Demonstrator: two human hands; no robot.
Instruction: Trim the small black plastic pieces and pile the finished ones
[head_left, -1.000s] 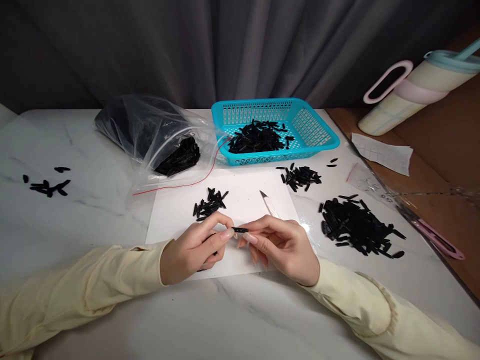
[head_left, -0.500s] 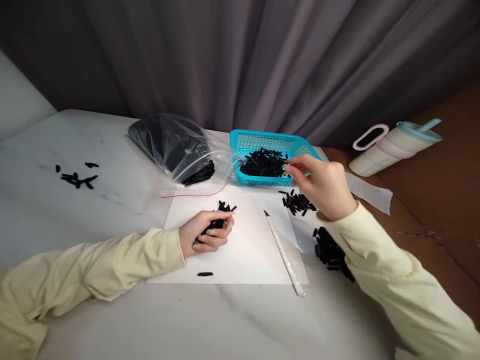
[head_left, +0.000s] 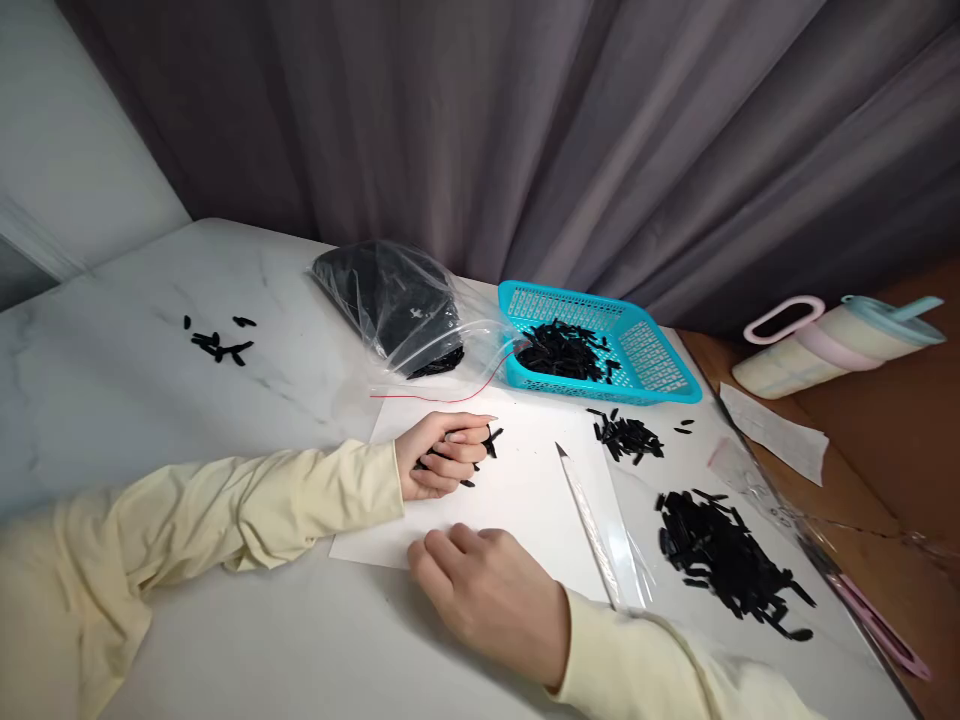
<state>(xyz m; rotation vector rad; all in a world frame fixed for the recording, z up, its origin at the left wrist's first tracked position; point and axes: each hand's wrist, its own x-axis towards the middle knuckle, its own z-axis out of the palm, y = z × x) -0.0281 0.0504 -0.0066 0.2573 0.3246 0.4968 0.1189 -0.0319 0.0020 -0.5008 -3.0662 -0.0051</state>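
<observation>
My left hand (head_left: pixel 448 458) is curled around a bunch of small black strips (head_left: pixel 491 443), whose ends stick out past the fingers above a white sheet of paper (head_left: pixel 517 505). My right hand (head_left: pixel 491 600) is low over the front edge of the sheet, back of the hand up and fingers bent down. Its fingertips are hidden, so what they hold cannot be made out. A pen-like white stick with a dark tip (head_left: pixel 589 520) lies on the sheet's right side. One pile of black strips (head_left: pixel 630 436) is at the sheet's upper right, and a larger pile (head_left: pixel 724 555) lies farther right.
A blue basket (head_left: pixel 675 370) holds more black strips, beside a clear plastic bag (head_left: pixel 397 300) of black material. Several strips (head_left: pixel 217 347) lie at the left. At the right are a tumbler (head_left: pixel 817 350), a white tissue (head_left: pixel 776 430) and a pink-handled tool (head_left: pixel 881 625).
My right hand has moved from the blue basket down and left to the front of the paper. My left hand still grips its strips. The view has shifted, moving the scene rightward.
</observation>
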